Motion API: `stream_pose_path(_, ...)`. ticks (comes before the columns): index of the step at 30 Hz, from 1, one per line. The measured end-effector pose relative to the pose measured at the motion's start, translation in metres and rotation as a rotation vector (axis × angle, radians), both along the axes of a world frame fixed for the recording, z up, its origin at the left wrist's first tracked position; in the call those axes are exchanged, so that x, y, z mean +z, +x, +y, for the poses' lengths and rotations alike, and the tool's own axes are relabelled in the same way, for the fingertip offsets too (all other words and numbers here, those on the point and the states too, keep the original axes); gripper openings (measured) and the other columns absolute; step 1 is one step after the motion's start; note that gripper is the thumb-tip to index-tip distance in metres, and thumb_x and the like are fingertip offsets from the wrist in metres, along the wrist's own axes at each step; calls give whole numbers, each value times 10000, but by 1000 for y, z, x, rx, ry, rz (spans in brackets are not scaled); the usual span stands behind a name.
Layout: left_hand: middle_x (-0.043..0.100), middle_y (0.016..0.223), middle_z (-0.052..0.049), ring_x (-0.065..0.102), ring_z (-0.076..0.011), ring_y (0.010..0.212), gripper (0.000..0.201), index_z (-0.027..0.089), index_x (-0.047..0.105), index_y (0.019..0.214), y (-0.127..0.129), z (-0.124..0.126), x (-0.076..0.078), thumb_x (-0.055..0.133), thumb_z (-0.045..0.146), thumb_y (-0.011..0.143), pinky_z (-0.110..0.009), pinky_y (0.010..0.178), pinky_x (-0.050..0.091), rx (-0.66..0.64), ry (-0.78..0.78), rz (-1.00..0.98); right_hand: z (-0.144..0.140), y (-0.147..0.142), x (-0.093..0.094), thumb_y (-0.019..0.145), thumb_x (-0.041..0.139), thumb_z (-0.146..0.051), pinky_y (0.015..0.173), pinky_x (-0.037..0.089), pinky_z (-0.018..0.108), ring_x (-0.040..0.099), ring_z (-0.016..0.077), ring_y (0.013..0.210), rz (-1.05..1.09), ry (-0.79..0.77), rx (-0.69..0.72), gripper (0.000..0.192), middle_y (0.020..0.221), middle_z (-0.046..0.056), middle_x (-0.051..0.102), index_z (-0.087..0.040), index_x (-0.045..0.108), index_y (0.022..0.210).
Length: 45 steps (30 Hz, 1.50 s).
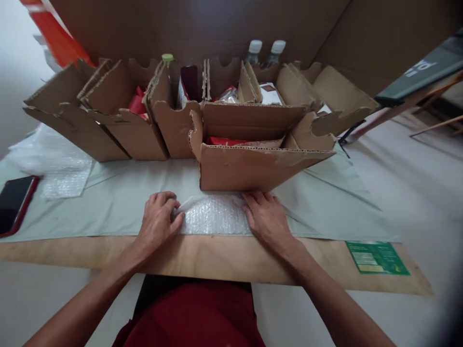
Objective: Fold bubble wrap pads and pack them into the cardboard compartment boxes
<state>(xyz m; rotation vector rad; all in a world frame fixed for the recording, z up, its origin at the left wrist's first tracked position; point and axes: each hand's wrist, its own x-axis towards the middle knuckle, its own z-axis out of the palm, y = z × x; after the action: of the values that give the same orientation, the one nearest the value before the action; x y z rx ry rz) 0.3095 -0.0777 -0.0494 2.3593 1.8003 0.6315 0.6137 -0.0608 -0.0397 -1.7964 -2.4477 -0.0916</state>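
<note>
1. Looking down through the head camera, the landmark is the bubble wrap bundle [213, 214], a small whitish packet lying on the pale green sheet [119, 202] close to the near edge of the wooden board [224, 258].
2. The left hand [158, 219] sits at the bundle's left end, fingers curled over and pinching that edge of the wrap, thumb tucked against it.
3. The right hand [265, 217] lies at the bundle's right end, palm down and fingers spread flat, pressing on the wrap rather than closing around it.
4. Just behind the bundle, nearly touching it, stands an open cardboard box [249, 166] with torn corrugated flaps; something red shows inside.
5. Further behind the bundle runs a row of open cardboard boxes [119, 115], with red packets in some.
6. Beyond that row, behind the bundle and to its right, two clear bottles with white caps [265, 50] stand against a brown cardboard backdrop; a green-capped bottle [167, 59] rises to the left of them.
7. Well to the left of the bundle lies a loose sheet of bubble wrap [54, 166], and beyond it a phone in a red case [14, 202].
8. To the bundle's right, on the board's near corner, is a green label [376, 258].
</note>
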Motion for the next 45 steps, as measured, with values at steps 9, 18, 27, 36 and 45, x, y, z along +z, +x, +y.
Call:
stream_pose_path(9,647,780,6,612,-175,700,300,199,616,1143,-23,5,49,568,343,885,-296,648,471,67,-290,-451,-63,-10,25,954,562,-267,660,500,291,610,149,641,752,-347,-18,487,841,11,704,-184,561,1433)
stream_pose_path(18,712,1119,-119,656,-310,1082,602,142,543,1433,-31,75,63,638,157,839,-478,985,511,-58,-184,6,-78,-86,17,975,548,-322,910,537,387,707,225,987,980,-693,83,384,1186,87,771,-227,714,1308)
stream_pose_path(27,653,1371,-178,591,-335,1302,576,178,540,1446,-27,-80,23,679,430,948,-513,1074,515,-443,17,-257,-67,-77,21,972,586,-601,791,526,322,650,155,782,1318,-1072,-86,525,993,63,773,-214,648,1321)
stream_pose_path(36,752,853,-26,660,-154,686,304,176,664,1252,-11,-46,9,587,180,958,-265,631,544,9,-53,-408,-74,-70,14,1050,543,-332,790,591,323,743,168,880,1255,-538,28,364,1051,52,773,-263,550,1407)
stream_pose_path(45,721,996,-70,694,-214,867,376,206,582,1362,-12,-48,6,583,221,986,-350,790,576,12,91,-234,-32,-91,9,958,559,-70,983,520,484,611,317,1289,339,-24,557,279,1340,139,717,-156,713,1173)
